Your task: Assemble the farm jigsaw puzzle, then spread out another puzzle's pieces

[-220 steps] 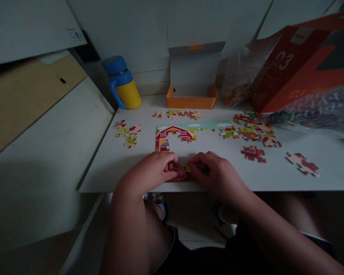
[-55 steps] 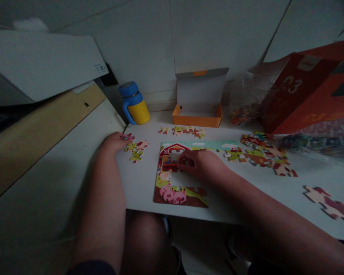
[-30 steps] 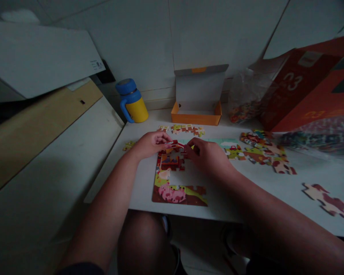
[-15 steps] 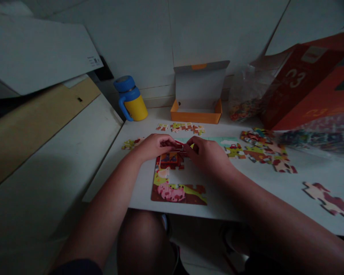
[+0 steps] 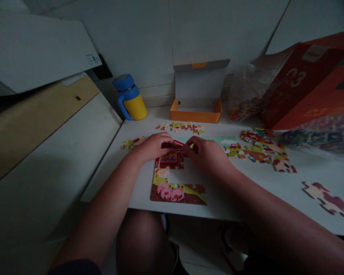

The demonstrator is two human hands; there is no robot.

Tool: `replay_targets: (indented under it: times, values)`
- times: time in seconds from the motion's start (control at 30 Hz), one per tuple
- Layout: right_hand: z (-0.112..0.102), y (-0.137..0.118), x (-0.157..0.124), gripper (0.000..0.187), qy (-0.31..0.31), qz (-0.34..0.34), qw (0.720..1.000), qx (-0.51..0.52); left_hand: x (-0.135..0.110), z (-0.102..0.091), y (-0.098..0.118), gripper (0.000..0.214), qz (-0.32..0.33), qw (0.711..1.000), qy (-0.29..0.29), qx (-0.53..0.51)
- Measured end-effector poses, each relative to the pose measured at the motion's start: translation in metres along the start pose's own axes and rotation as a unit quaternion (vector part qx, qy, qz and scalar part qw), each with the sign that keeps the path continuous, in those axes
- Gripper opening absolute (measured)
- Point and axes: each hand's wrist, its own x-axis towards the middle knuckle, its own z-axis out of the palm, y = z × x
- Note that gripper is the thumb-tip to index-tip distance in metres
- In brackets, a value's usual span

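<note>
Head view, clock centred on the partly built puzzle (image 5: 170,192), 12 = far edge. Puzzle on counter (image 5: 126,179). Left hand (image 5: 156,146) at 11, right hand (image 5: 202,151) at 1, both at the red barn section (image 5: 179,144). Fingers curled, nearly closed; can't tell if either grips a piece. Spotted piece (image 5: 327,198) at 3, loose pieces (image 5: 258,149) at 2, bottle (image 5: 134,105) at 11, open box (image 5: 195,116) at 12.
</note>
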Motion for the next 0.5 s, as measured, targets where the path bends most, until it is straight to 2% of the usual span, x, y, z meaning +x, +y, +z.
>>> replay_targets:
  times: [0.2, 0.5]
  values:
    - [0.0072, 0.0062, 0.0025, 0.022, -0.029, -0.016, 0.999, -0.031, -0.0010, 0.0002, 0.0004, 0.007, 0.011, 1.000, -0.010, -0.009]
    - [0.0068, -0.0009, 0.0010, 0.033, -0.067, -0.039, 0.990, -0.117, -0.0015, 0.0010, -0.0063, 0.019, 0.018, 1.000, -0.017, -0.008]
